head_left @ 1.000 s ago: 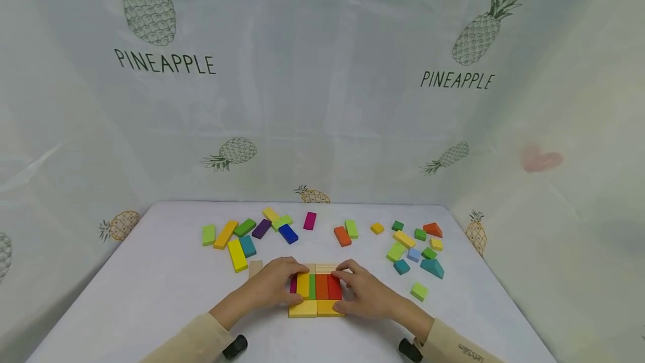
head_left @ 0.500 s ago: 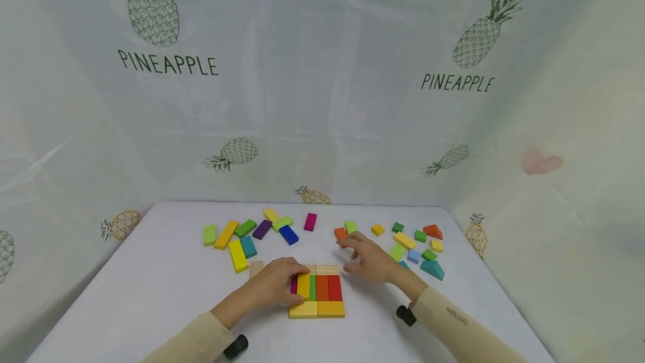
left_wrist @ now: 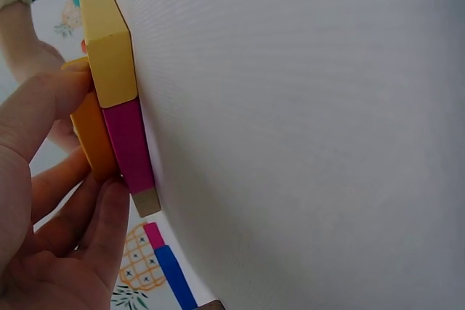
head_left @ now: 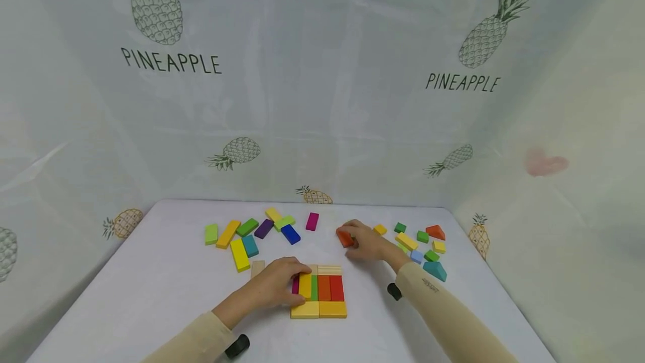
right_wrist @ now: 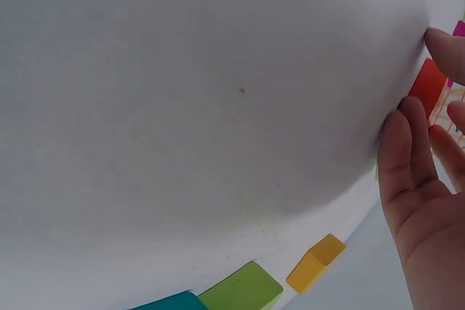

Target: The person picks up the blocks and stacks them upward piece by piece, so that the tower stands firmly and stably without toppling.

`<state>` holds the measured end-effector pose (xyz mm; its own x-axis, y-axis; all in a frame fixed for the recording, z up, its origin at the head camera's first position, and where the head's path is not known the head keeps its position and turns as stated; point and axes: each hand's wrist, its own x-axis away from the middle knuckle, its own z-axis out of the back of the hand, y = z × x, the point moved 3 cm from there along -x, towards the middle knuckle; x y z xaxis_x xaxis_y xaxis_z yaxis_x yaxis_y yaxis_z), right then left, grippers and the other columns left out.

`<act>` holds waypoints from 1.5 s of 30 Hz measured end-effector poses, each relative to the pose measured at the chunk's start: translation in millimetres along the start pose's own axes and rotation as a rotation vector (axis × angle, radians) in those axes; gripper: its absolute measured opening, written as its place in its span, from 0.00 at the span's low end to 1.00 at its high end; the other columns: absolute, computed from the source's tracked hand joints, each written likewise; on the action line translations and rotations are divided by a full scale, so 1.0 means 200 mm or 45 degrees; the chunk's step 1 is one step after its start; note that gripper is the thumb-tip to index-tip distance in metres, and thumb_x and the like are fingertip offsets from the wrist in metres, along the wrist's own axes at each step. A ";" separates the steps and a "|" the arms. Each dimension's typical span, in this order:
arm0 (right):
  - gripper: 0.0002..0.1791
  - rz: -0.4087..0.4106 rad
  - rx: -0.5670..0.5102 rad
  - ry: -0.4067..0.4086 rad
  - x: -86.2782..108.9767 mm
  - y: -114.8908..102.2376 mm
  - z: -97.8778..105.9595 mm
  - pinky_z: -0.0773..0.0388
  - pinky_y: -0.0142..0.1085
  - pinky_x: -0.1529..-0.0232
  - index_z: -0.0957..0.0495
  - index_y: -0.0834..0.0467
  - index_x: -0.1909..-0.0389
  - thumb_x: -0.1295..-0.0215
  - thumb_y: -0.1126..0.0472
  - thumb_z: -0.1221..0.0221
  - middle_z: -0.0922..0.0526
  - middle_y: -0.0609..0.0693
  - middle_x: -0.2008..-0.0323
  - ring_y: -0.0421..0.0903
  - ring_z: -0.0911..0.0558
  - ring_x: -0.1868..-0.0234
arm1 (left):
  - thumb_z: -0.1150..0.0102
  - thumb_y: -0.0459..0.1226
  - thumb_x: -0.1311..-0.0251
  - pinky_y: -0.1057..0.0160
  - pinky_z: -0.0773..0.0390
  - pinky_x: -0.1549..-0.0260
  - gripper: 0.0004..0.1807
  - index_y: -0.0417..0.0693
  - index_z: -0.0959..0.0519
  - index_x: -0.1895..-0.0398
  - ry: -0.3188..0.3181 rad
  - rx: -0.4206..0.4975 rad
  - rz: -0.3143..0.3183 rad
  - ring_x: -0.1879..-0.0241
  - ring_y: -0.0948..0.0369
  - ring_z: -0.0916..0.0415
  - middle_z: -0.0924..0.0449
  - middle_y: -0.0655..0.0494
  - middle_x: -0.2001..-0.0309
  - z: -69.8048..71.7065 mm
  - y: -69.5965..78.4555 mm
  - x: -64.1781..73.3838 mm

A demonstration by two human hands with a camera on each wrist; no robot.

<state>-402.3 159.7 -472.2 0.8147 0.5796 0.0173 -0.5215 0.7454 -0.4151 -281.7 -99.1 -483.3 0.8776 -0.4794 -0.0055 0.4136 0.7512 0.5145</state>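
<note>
In the head view my left hand (head_left: 276,283) pinches an orange-yellow block (head_left: 305,285), thumb at its near end and fingertips at its far end. This block lies on top of a flat block layout. Beside it run a green block (head_left: 314,289), an orange block (head_left: 324,288) and a red block (head_left: 336,288); a magenta block (left_wrist: 131,143) shows under its left side. My right hand (head_left: 367,241) is spread around a loose red-orange block (head_left: 345,238). In the right wrist view, this block (right_wrist: 429,83) sits between thumb and fingers, with the thumb tip apart from it.
Two yellow blocks (head_left: 318,310) form the layout's front row, with plain wooden blocks (head_left: 329,270) at its back. Loose coloured blocks lie at the back left, including a blue block (head_left: 290,234). More lie at the right, including a teal triangle (head_left: 435,270).
My right hand has left the layout's right side and moved up and away to the loose red-orange block. My left hand stays on the orange-yellow block.
</note>
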 end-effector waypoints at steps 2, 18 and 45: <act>0.35 -0.023 0.022 -0.009 -0.01 0.01 0.00 0.18 0.49 0.37 0.27 0.56 0.25 0.31 0.62 0.29 0.30 0.57 0.27 0.52 0.24 0.38 | 0.18 0.49 0.45 0.50 0.18 0.39 0.33 0.55 0.17 0.35 0.002 0.000 0.000 0.44 0.58 0.24 0.18 0.58 0.43 0.00 0.00 0.00; 0.29 -0.078 -0.034 -0.008 0.01 0.00 0.01 0.19 0.40 0.52 0.19 0.54 0.34 0.36 0.59 0.25 0.22 0.50 0.49 0.45 0.24 0.55 | 0.18 0.49 0.45 0.50 0.18 0.38 0.33 0.55 0.17 0.35 -0.004 0.019 0.000 0.43 0.57 0.23 0.18 0.58 0.42 0.01 0.01 0.01; 0.28 0.089 -0.176 0.099 0.29 -0.19 -0.03 0.16 0.30 0.55 0.20 0.57 0.37 0.37 0.58 0.24 0.22 0.47 0.47 0.44 0.18 0.56 | 0.19 0.48 0.44 0.48 0.19 0.38 0.33 0.54 0.17 0.35 -0.006 0.020 -0.009 0.42 0.56 0.23 0.18 0.56 0.42 0.01 0.02 0.01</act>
<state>-334.3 164.0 -460.7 0.7977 0.5971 -0.0843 -0.5421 0.6489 -0.5339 -279.3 -97.8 -479.3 0.8736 -0.4866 -0.0048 0.4156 0.7409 0.5276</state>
